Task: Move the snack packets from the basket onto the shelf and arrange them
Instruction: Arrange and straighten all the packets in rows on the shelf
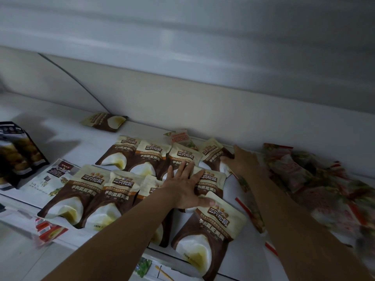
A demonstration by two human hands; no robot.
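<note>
Head view puts me over the shelf (60,128), with the brown-and-cream snack packets (91,191) lying in two overlapping rows across its middle; the basket is not in sight. My left hand (186,187) lies flat at the centre, fingers straight and spread, palm pressing on the packets where the rows meet, holding nothing. My right hand (241,161), at 2 o'clock from it, is against the end packet (213,154) of the back row, thumb laid over its face. Whether the fingers pinch its edge or only push it I cannot tell.

The worry I see is the front packet (211,230) at 5 o'clock: its lower end hangs past the shelf's front lip, and my left thumb rests at its top edge. A sideways sweep of that hand could tip it off. The glossy pouches overlap, so I judge that pressing one may slide its neighbours and skew both rows. At 3 o'clock a loose heap of red-and-green wrappers (314,179) sits just beside my right forearm, and dragging the arm across could pull them into the row. One stray packet (105,121) lies at 11 o'clock, well apart from the rest, not yet brought into line
</note>
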